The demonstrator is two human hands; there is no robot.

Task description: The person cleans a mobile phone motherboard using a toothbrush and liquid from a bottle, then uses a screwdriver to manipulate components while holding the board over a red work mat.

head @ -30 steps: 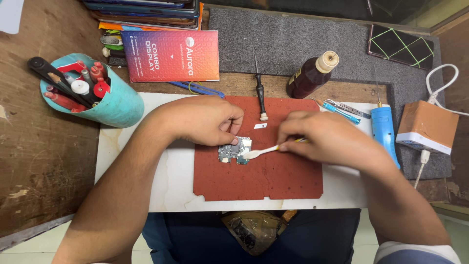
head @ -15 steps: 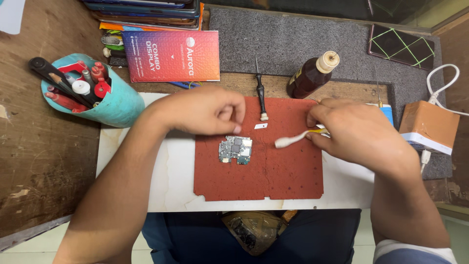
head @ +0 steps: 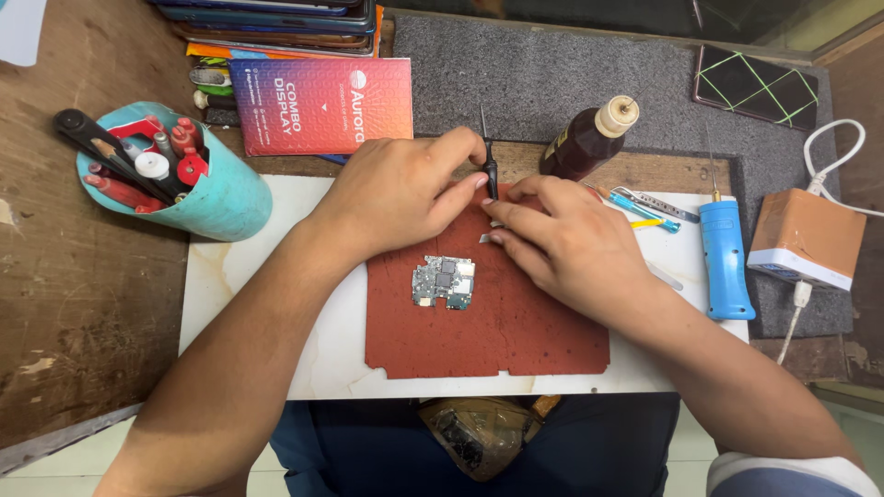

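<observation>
A small green circuit board point(head: 444, 282) lies on a red work mat point(head: 516, 340). My left hand point(head: 396, 193) is above the board at the mat's far edge, thumb and forefinger pinching a black pointed tool point(head: 490, 170) that stands there. My right hand point(head: 566, 244) lies flat on the mat just right of it, holding nothing. Its fingertips touch a tiny pale metal piece point(head: 484, 237) and sit close to the tool. A white handle point(head: 665, 276) pokes out from behind my right hand.
A teal cup of tools point(head: 193, 189) stands at the left, with a red box point(head: 322, 106) and stacked books behind it. A brown bottle point(head: 585, 138), blue pen tool point(head: 725, 258), orange-white box point(head: 806, 239) with cable, and dark phone point(head: 755, 85) lie to the right.
My right hand has let go of the white brush and moved left to the tiny metal piece. My left hand has moved up from the board to the black pointed tool.
</observation>
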